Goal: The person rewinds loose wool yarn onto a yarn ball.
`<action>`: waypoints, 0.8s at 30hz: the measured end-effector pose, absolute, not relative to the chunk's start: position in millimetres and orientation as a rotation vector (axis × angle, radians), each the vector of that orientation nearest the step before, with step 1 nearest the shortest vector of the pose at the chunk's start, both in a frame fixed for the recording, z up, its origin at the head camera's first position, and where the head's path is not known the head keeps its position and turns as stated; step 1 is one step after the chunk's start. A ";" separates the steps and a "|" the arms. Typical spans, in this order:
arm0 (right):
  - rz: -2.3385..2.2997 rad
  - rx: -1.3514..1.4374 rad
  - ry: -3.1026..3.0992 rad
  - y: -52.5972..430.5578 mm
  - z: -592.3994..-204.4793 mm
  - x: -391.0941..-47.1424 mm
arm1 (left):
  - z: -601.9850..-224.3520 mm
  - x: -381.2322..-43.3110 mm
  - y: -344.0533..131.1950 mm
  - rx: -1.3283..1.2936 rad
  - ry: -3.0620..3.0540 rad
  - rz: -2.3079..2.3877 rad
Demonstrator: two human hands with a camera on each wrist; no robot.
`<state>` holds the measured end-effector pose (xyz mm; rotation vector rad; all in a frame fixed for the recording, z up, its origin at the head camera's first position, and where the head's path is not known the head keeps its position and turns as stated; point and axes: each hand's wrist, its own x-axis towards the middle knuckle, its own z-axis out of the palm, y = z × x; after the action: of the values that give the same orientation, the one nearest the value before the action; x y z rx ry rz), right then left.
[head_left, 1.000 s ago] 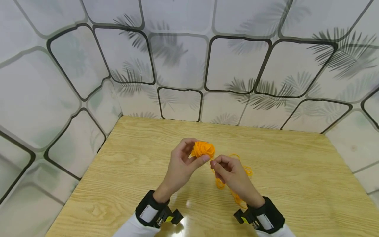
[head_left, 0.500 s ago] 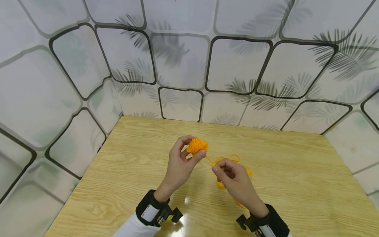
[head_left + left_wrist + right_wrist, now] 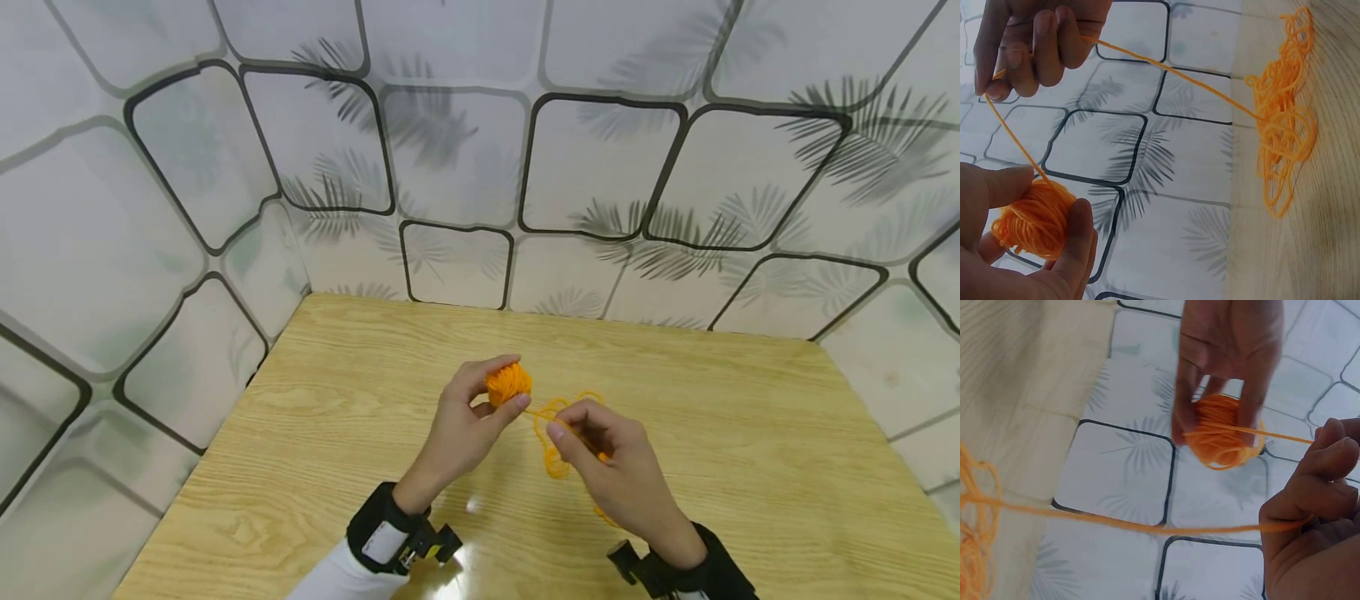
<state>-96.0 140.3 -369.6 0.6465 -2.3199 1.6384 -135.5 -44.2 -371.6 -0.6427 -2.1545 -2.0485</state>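
My left hand (image 3: pixel 467 418) holds a small ball of orange yarn (image 3: pixel 509 384) between thumb and fingers, raised above the table. In the left wrist view the wound ball (image 3: pixel 1038 220) shows its strands. My right hand (image 3: pixel 618 458), to the right of the ball, pinches the yarn strand (image 3: pixel 1015 135) between thumb and forefinger. The strand runs taut from ball to fingertips, passes through the curled fingers and leads down to a loose heap of yarn (image 3: pixel 1285 128) on the table. In the head view the right hand hides part of that heap.
The light wood-grain table (image 3: pixel 337 400) spreads around both hands. Behind it and at the sides stands a patterned covering (image 3: pixel 457 158) with dark outlines and leaf prints. Each wrist wears a black strap with a small camera (image 3: pixel 435 546).
My right hand has drawn away from the ball to the right and toward me, lengthening the strand between them. The left hand has shifted slightly and turned the ball.
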 end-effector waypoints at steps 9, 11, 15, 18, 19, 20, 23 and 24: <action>1.619 0.711 -2.295 143.9 -347.4 -95.7 | -370.3 -132.9 -44.2 -0.713 -2.294 -2.046; 1.618 0.710 -2.291 144.8 -343.6 -96.2 | -370.6 -132.9 -44.3 -0.745 -2.319 -2.042; 1.650 0.721 -2.243 145.7 -336.1 -98.6 | -370.6 -131.8 -45.0 -0.811 -2.369 -2.032; 1.666 0.728 -2.214 146.7 -330.9 -101.6 | -369.8 -131.0 -45.4 -0.849 -2.390 -2.024; 1.664 0.724 -2.212 147.0 -329.3 -102.7 | -369.6 -130.8 -45.5 -0.858 -2.389 -2.025; 1.661 0.717 -2.211 147.4 -327.7 -104.1 | -369.4 -130.6 -45.5 -0.868 -2.387 -2.025; 1.652 0.694 -2.210 148.5 -322.8 -109.4 | -369.8 -130.3 -45.6 -0.898 -2.379 -2.032; 1.649 0.679 -2.214 148.9 -321.2 -111.5 | -370.2 -130.1 -45.6 -0.905 -2.376 -2.038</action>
<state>-111.5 148.9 -321.2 0.6788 -2.2137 1.6489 -130.1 -45.6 -370.2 -0.9055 -2.3761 -2.0379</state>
